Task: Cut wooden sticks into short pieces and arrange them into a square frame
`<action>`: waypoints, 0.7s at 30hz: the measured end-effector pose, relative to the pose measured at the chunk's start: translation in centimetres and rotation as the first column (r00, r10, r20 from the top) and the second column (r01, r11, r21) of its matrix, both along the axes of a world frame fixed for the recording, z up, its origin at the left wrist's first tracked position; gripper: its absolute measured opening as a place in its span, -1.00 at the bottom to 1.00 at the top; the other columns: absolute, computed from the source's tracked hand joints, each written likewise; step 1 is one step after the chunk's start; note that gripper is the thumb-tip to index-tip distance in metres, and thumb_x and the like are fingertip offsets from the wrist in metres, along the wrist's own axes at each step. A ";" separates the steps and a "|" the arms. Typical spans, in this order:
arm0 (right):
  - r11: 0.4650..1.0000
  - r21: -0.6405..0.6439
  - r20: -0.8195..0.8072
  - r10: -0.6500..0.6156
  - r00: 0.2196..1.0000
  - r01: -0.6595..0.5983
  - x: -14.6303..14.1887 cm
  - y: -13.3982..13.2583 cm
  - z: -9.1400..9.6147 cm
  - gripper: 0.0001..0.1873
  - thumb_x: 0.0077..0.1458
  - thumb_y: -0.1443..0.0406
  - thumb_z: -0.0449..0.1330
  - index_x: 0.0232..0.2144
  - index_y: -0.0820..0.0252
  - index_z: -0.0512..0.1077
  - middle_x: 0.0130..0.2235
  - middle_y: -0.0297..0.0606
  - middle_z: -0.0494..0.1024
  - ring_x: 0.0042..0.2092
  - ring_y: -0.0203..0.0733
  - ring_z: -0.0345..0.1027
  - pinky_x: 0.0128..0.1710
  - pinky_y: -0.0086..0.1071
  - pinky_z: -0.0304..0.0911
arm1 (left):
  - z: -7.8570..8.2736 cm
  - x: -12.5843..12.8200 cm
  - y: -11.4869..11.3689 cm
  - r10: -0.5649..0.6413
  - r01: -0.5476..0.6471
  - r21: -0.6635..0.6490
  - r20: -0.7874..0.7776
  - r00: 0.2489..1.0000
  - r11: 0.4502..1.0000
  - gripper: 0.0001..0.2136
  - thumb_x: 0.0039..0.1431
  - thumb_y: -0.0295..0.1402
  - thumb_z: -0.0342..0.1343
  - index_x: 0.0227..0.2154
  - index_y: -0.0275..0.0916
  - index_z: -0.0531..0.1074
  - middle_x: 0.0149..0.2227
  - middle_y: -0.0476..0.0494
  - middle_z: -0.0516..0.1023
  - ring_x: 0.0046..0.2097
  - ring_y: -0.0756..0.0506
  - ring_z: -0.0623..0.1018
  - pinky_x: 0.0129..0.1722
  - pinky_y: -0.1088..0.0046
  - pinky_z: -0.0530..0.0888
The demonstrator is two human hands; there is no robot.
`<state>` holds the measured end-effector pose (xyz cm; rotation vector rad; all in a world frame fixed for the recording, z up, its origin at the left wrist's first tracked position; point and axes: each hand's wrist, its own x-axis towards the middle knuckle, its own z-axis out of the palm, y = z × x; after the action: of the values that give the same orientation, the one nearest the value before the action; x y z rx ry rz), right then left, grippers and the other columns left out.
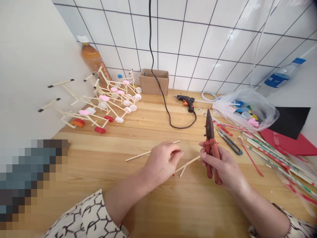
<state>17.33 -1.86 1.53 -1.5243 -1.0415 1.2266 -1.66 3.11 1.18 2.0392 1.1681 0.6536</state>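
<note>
1. Between the left grip (160, 162) and the right grip (224, 167), two thin sticks (190, 162) meet on the tabletop (104, 165), the longer slanting toward the right.
2. The right wraps red-handled pliers (210, 142), tips pointing away.
3. The left curls before a third stick (138, 156); I can't tell if it pinches anything.

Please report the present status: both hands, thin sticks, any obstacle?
Right hand gripping red-handled pliers. Left hand at thin sticks, grip unclear. Glue gun, cable farther back, touching neither hand.
</note>
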 end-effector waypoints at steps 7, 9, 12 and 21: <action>0.998 -0.066 0.034 0.000 0.999 0.002 -1.1 -0.7 0.9 -0.61 -0.03 0.17 0.20 -0.15 0.16 0.25 -0.49 -0.45 0.29 -0.69 -0.45 0.09 -0.78 -0.53 0.02 | 0.5 1.2 -1.9 -0.039 0.120 -0.452 0.186 0.982 0.884 -0.82 0.07 -0.30 0.03 -0.48 -0.29 0.45 -0.58 0.00 0.41 -0.54 0.03 0.34 -0.51 0.52 0.25; 0.998 -0.067 0.042 0.006 0.999 -0.004 -1.3 -0.8 1.0 -0.63 -0.02 0.17 0.19 -0.16 0.15 0.25 -0.47 -0.45 0.29 -0.69 -0.47 0.09 -0.78 -0.54 0.01 | 0.7 1.3 -1.9 -0.029 0.125 -0.483 0.202 0.979 0.867 -0.81 0.07 -0.33 0.00 -0.54 -0.30 0.43 -0.61 0.03 0.35 -0.56 0.06 0.29 -0.54 0.54 0.21; 0.999 -0.042 0.048 0.008 0.999 -0.006 -1.3 -0.9 0.9 -0.65 -0.01 0.18 0.19 -0.17 0.14 0.25 -0.47 -0.45 0.29 -0.67 -0.46 0.10 -0.77 -0.53 0.03 | 0.9 1.2 -1.9 -0.025 0.131 -0.493 0.216 0.976 0.860 -0.81 0.07 -0.35 -0.02 -0.56 -0.29 0.39 -0.61 0.04 0.32 -0.57 0.07 0.26 -0.55 0.54 0.18; 1.000 -0.010 0.035 -0.028 0.999 0.028 -1.1 -0.8 1.1 -0.61 -0.04 0.17 0.21 -0.16 0.18 0.26 -0.45 -0.40 0.31 -0.62 -0.42 0.12 -0.74 -0.53 0.07 | 1.2 1.0 -1.6 -0.040 0.189 -0.563 0.266 0.963 0.805 -0.80 0.07 -0.36 -0.04 -0.63 -0.27 0.29 -0.63 0.08 0.25 -0.56 0.07 0.21 -0.55 0.56 0.15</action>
<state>16.25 -2.69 2.59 -1.5688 -1.0345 1.1912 -0.69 1.47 2.43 1.4422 0.9402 0.3966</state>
